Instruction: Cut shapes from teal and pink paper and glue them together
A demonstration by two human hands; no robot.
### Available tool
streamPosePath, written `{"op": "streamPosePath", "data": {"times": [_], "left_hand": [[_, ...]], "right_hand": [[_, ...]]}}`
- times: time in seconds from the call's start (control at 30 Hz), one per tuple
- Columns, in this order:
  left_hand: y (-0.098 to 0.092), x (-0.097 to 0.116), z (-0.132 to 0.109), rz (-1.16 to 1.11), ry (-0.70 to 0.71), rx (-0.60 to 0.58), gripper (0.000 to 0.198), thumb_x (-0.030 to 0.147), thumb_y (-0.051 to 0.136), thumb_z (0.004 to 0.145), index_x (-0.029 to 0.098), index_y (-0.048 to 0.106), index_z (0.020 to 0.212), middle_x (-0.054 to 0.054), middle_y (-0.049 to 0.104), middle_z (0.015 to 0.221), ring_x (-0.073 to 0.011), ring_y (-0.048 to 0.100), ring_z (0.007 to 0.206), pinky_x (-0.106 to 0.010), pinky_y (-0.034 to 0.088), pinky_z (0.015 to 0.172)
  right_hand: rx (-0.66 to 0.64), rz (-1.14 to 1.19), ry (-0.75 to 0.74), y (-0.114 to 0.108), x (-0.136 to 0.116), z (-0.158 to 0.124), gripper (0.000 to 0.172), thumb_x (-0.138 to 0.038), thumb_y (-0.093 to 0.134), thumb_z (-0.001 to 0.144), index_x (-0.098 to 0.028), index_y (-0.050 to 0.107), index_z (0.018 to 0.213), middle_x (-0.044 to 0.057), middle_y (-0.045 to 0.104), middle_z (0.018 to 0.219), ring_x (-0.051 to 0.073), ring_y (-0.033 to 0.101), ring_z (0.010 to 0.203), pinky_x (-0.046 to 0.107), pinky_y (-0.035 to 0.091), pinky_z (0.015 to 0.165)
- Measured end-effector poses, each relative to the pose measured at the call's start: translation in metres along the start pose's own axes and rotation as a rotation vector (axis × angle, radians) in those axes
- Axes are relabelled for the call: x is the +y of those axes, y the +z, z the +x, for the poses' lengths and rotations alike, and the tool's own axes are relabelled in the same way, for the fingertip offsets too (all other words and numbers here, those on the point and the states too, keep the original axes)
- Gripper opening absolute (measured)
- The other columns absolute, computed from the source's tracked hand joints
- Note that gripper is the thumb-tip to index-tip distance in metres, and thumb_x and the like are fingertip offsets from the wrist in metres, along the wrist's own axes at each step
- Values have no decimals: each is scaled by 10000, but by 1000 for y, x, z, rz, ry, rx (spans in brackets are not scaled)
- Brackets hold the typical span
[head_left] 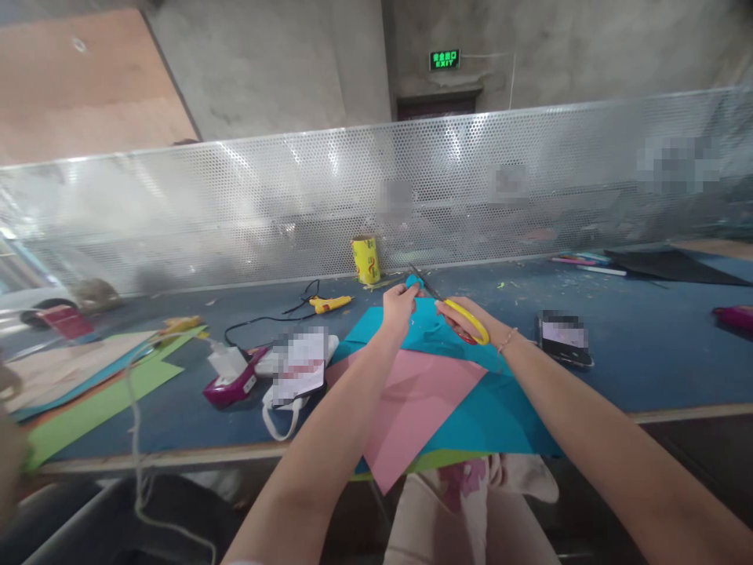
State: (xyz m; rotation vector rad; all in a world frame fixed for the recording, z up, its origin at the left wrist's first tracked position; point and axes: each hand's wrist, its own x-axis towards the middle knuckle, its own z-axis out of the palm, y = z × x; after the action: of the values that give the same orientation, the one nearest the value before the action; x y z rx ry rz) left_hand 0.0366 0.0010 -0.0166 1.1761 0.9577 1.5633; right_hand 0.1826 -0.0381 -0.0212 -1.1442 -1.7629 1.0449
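My left hand [400, 306] pinches a small piece of blue paper [414, 281] above the table. Close on its right, my right hand [459, 315] grips a pair of scissors [469, 317] with yellow and red handles. The dark blades point up and left, right beside the blue piece; whether they touch it I cannot tell. Below both hands lie large blue sheets [494, 412] and a pink sheet of paper [412, 392], whose corner hangs over the table's front edge.
A yellow can [366, 259] stands by the perforated metal screen [264, 212]. Left are a yellow glue gun [330, 304], a purple power strip [235, 386], a phone [300, 365] and coloured sheets [118, 400]. Another phone [565, 339] lies right on the blue table [635, 345].
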Motion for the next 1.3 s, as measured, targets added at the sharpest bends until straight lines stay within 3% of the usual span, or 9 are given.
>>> {"op": "streamPosePath", "data": {"times": [0.27, 0.37, 0.5, 0.67, 0.87, 1.03, 1.3], "left_hand": [[-2, -1, 2, -1, 38, -5, 261, 346, 641, 642, 142, 531, 521, 70, 336, 364, -21, 242, 321, -192, 164, 353], [-2, 0, 1, -8, 28, -13, 270, 347, 640, 648, 145, 521, 514, 76, 308, 347, -21, 236, 317, -193, 155, 353], [-1, 1, 0, -38, 21, -11, 258, 333, 650, 628, 150, 504, 520, 68, 352, 364, -20, 240, 323, -193, 159, 353], [0, 0, 0, -49, 30, -34, 228, 313, 651, 593, 149, 499, 549, 20, 529, 493, -15, 290, 346, -190, 197, 359], [1, 0, -2, -44, 49, -62, 163, 263, 613, 604, 150, 507, 555, 12, 545, 506, -23, 310, 343, -196, 210, 362], [2, 2, -3, -55, 54, -51, 186, 266, 609, 611, 154, 477, 542, 7, 555, 520, -19, 304, 343, -196, 209, 360], [2, 3, -3, -50, 55, -41, 191, 254, 605, 610, 154, 465, 527, 11, 542, 498, -15, 298, 345, -188, 204, 363]], "right_hand": [[103, -185, -17, -3, -2, 1, 377, -547, 529, 752, -189, 478, 647, -64, 393, 410, 55, 342, 270, 184, 235, 248], [138, -158, -51, -4, 2, 2, 393, -571, 518, 745, -196, 450, 646, -68, 377, 436, 46, 318, 293, 183, 233, 262], [54, 13, -31, -5, 7, 4, 393, -595, 500, 747, -215, 412, 699, -85, 335, 440, 49, 288, 294, 189, 232, 261], [15, -1, -7, -6, 8, 3, 390, -584, 524, 743, -217, 396, 718, -97, 329, 441, 46, 283, 290, 183, 226, 260], [-74, -17, -11, -4, 8, 1, 411, -605, 467, 769, -219, 345, 695, -98, 333, 460, 46, 292, 294, 177, 242, 264], [-82, -18, -57, -4, 8, 0, 391, -600, 425, 796, -215, 380, 740, -93, 342, 477, 48, 293, 301, 177, 259, 269], [-74, -18, -9, -3, 5, 0, 372, -579, 461, 785, -219, 384, 733, -98, 333, 459, 48, 288, 292, 175, 243, 266]]}}
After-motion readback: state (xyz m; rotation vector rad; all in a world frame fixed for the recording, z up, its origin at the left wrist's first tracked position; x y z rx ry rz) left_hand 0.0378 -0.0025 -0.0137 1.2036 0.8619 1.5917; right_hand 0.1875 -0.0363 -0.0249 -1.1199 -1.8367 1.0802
